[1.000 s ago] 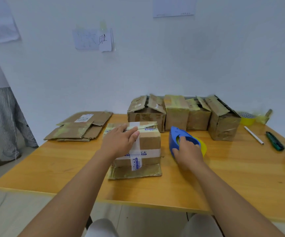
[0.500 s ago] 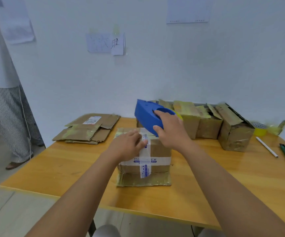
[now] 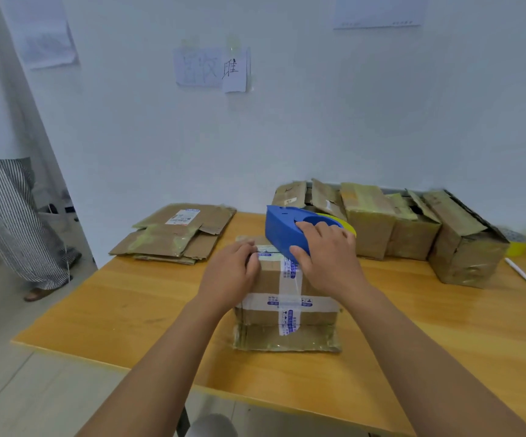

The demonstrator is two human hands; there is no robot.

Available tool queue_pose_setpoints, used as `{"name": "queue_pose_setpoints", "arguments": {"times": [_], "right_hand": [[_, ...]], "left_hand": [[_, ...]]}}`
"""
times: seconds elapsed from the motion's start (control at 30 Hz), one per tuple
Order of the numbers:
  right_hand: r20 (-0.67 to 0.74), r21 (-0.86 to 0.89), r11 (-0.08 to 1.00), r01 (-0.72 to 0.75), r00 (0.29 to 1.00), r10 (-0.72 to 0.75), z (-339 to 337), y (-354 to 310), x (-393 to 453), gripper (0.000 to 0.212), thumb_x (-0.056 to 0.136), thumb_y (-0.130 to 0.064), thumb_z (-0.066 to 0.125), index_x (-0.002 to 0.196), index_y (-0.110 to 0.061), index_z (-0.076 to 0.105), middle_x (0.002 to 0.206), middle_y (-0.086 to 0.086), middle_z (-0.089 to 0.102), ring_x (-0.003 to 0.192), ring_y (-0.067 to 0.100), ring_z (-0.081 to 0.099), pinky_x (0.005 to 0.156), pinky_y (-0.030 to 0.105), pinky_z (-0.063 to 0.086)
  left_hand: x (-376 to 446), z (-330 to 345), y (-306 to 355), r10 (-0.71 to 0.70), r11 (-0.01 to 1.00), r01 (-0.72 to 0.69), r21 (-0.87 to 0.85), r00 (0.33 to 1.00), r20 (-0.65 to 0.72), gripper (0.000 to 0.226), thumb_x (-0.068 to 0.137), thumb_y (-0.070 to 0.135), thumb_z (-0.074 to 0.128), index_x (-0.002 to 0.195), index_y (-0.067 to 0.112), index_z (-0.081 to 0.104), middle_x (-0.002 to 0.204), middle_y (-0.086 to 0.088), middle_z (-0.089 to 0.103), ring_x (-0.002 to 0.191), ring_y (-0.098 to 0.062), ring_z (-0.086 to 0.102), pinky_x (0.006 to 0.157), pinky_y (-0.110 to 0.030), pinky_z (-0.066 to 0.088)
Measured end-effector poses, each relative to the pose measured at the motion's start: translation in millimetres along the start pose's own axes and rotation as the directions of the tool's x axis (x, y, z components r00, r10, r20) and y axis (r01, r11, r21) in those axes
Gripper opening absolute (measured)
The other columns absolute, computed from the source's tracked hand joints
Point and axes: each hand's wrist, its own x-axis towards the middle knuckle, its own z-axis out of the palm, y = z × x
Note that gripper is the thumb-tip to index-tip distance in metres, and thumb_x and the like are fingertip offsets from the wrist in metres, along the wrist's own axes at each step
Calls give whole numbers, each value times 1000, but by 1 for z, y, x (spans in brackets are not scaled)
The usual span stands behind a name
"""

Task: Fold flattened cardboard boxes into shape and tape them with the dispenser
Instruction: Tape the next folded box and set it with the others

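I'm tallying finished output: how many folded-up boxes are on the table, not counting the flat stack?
5, probably. One box sits under both hands at the table's front; four stand in a row along the wall. The dispenser hides part of the row.

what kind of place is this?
Likely a small packing or shipping workstation: a plain wooden table against a white wall, a row of taped brown cardboard boxes, a stack of flattened cardboard, and a blue tape dispenser.
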Motion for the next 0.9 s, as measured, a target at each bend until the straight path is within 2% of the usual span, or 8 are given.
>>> {"name": "queue_pose_setpoints", "arguments": {"times": [0.17, 0.3, 0.37, 0.47, 0.6, 0.7, 0.8, 0.9], "right_hand": [[-114, 318, 947, 43, 993, -7, -32, -1, 14, 43, 102, -39, 44, 145, -42, 41, 112, 3, 57, 107, 22, 50, 100, 44, 34], [-125, 672, 738, 63, 992, 29, -66, 2, 27, 34, 103, -32, 51, 136, -38, 55, 120, -6, 59, 104, 12, 56, 87, 28, 45], [-70, 778, 628, 31, 997, 38, -68, 3, 32, 33, 99, -35, 60, 132, -38, 60, 121, -13, 59, 105, 7, 59, 90, 30, 53], [25, 811, 584, -34, 999, 23, -56, 8, 31, 45, 86, -44, 74, 129, -42, 60, 127, -11, 56, 107, 8, 61, 91, 34, 57], [37, 837, 546, -31, 999, 0, -49, 17, 31, 53, 82, -39, 80, 129, -44, 56, 127, -12, 53, 107, 9, 61, 85, 26, 56], [27, 821, 570, -11, 999, -20, -45, 23, 34, 52, 87, -36, 75, 135, -38, 55, 129, -5, 53, 107, 6, 60, 83, 19, 51], [53, 824, 566, -34, 998, -17, -43, 26, 34, 52, 95, -38, 65, 145, -34, 49, 121, -26, 52, 101, -14, 56, 78, 7, 45], [94, 837, 541, -81, 996, 3, -40, 30, 30, 50, 99, -43, 55, 148, -41, 43, 117, -31, 46, 101, -13, 52, 70, -2, 40]], "left_hand": [[0, 2, -5, -2, 999, 1, -49, 1000, -25, 34, 103, 27, 44, 127, 20, 66, 145, 2, 54, 140, -15, 40, 112, -30, 29], [-2, 2, -3, -17, 998, 16, -63, 1000, -18, 34, 104, 31, 42, 127, 23, 65, 145, 6, 53, 138, -11, 39, 109, -26, 29], [-3, 0, -1, -22, 996, 20, -88, 1000, -18, 31, 104, 30, 44, 123, 21, 66, 140, 6, 57, 133, -10, 42, 99, -22, 29], [-2, 1, -1, -52, 992, 51, -119, 999, -1, 28, 103, 31, 45, 120, 21, 65, 138, 6, 57, 130, -11, 43, 96, -23, 32], [0, 4, -4, -77, 987, 78, -144, 997, 9, 29, 102, 33, 46, 121, 25, 66, 139, 9, 56, 131, -12, 46, 104, -34, 42], [-1, 5, -4, -70, 986, 67, -155, 997, -11, 28, 101, 32, 47, 118, 24, 67, 133, 10, 60, 123, -11, 51, 99, -37, 46], [0, 4, -4, -75, 987, 72, -144, 997, -19, 30, 100, 34, 47, 121, 24, 66, 135, 10, 59, 124, -10, 51, 100, -38, 47], [0, 5, -4, -67, 989, 63, -135, 997, -25, 31, 100, 33, 47, 122, 24, 67, 135, 10, 60, 123, -9, 51, 100, -36, 46]]}}
